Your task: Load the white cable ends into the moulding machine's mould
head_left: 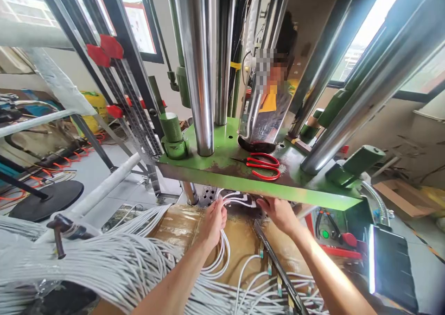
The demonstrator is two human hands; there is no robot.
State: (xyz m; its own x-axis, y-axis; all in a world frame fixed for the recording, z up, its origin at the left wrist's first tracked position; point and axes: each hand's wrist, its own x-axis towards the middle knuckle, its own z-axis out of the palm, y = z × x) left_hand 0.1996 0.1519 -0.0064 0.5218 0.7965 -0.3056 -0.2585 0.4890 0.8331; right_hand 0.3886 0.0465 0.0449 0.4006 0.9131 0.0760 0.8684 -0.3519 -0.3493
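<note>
While both hands are working under the green plate (222,178):
Left hand (212,221): fingers closing around white cables (222,250) just below the plate's edge.
Right hand (279,214): fingertips reaching under the plate; closure hidden.
Scissors (263,165): lying on top.

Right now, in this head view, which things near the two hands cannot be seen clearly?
- Left hand fingertips and white cable ends: hidden under the green plate.
- Right hand fingers: also under that plate; grip unclear.
- Mould area below: dark, covered by the plate.
- Red scissors blade tips: hard to see against the plate.
</note>
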